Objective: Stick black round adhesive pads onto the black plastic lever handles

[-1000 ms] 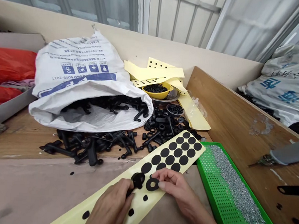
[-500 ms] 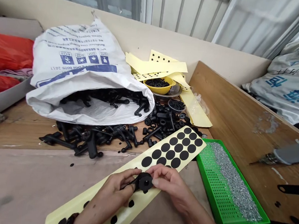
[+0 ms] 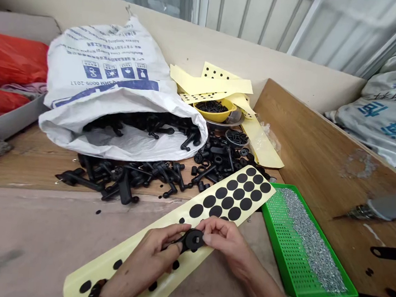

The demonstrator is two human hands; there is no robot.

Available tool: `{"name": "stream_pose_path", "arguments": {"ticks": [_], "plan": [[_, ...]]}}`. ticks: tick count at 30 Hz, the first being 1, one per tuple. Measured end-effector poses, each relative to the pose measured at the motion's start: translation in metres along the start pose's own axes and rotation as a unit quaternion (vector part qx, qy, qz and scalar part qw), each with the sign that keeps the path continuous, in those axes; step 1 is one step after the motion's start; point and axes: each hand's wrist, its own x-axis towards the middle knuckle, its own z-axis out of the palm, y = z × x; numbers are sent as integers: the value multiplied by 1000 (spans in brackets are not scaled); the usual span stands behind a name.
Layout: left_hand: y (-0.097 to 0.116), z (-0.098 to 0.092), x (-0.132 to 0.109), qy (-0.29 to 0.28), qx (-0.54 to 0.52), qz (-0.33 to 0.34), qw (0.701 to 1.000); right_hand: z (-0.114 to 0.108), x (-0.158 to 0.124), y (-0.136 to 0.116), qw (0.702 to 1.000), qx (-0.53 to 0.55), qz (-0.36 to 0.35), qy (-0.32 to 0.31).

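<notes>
My left hand is closed round a black plastic crank handle, its round disc end facing up. A small pale square shows in the middle of the disc. At the disc's right edge, the thumb and fingers of my right hand are pinched together; whether anything thin lies between the fingertips is hidden. Beneath both hands stretches a yellow sticker sheet. Large round black stickers cover its far part, and small black dots are scattered on its near part.
Behind the sheet, black crank handles and small black parts are heaped before an open white sack. A green tray of small metal pieces stands right, near a grey-bodied tool. A yellow bowl of black pieces sits behind.
The disc's centre hole looked dark before and now shows a pale square. Both hands have stayed nearly in place; the whole view has shifted slightly.
</notes>
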Motion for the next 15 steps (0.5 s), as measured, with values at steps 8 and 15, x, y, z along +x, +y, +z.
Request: {"name": "stream_pose_path", "arguments": {"ticks": [8, 15], "plan": [[-1, -1, -2, -2, 3, 6, 1000, 4, -1, -3, 1000, -23, 6, 6], [-10, 0, 0, 1, 19, 26, 999, 5, 1, -2, 1000, -22, 15, 12]]}}
